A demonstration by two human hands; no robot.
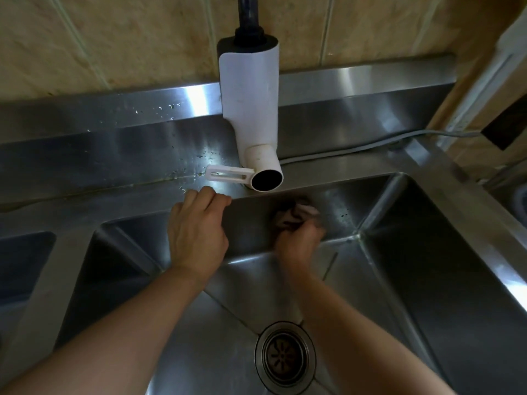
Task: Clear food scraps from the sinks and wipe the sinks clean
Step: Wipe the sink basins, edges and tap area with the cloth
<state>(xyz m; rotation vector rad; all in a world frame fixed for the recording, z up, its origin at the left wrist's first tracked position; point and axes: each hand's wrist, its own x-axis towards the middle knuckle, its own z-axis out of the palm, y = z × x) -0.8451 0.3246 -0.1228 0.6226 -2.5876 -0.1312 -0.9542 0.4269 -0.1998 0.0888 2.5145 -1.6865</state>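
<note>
Right hand (298, 242) clenches a soft, limp cloth (293, 213) against the sink (427, 266) wall; left hand (196, 232) curls over the rim.

Motion blur smears our right hand (299, 238) and the crumpled cloth (293, 213) it grips against the sink's (427, 252) back wall, below the white tap (251, 109); the cloth's colour escapes us. The second basin (22, 266) is cut off at left.
</note>
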